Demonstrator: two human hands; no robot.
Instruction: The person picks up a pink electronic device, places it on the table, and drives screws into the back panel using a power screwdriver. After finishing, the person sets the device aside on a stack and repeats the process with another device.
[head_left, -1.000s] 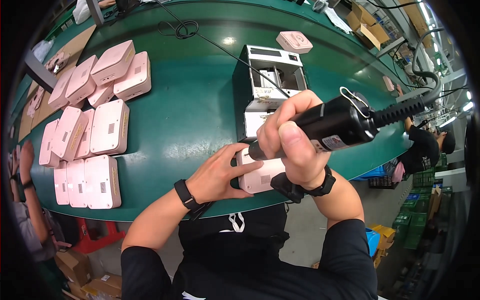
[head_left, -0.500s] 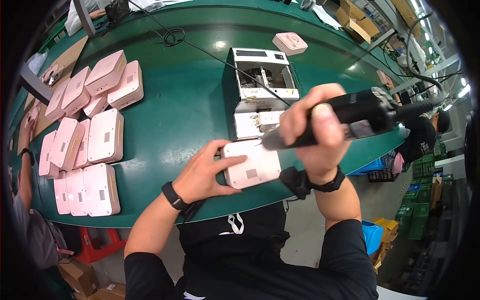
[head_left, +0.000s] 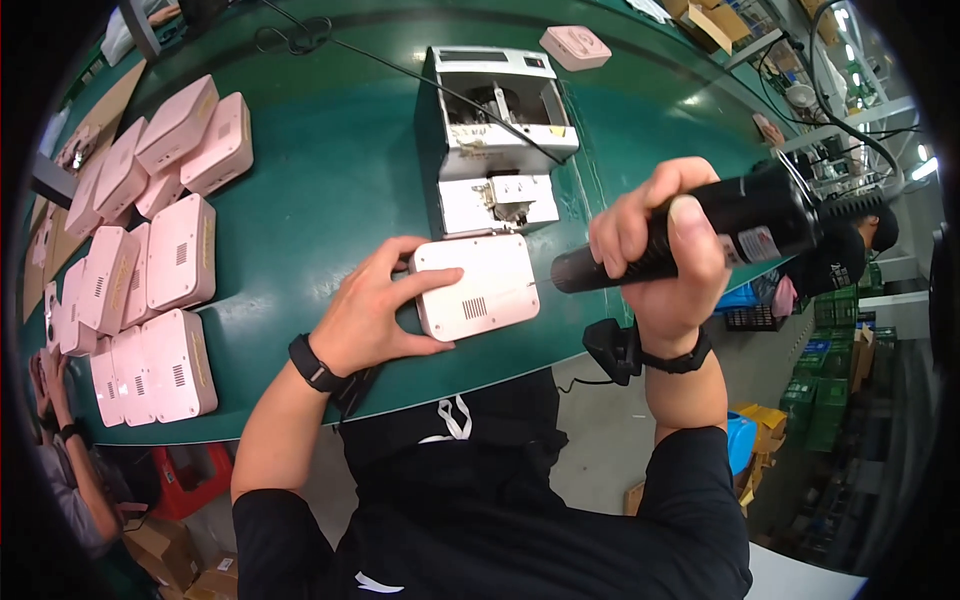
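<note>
Seen through the head view, a pale pink case lies flat on the green bench, right up by the silver machine; I can't tell whether they touch. The left hand has its fingers spread around the case's left side, one pressing on top. The right hand has its fingers wrapped around a black driver, its nose apart from the case, just off the right end. With that end unheld, I'd say a sideways push there could swivel the case; a skidding tip might scratch the shell or catch the left forefinger. The leaning pink stack could slide if the left elbow bumped it.
</note>
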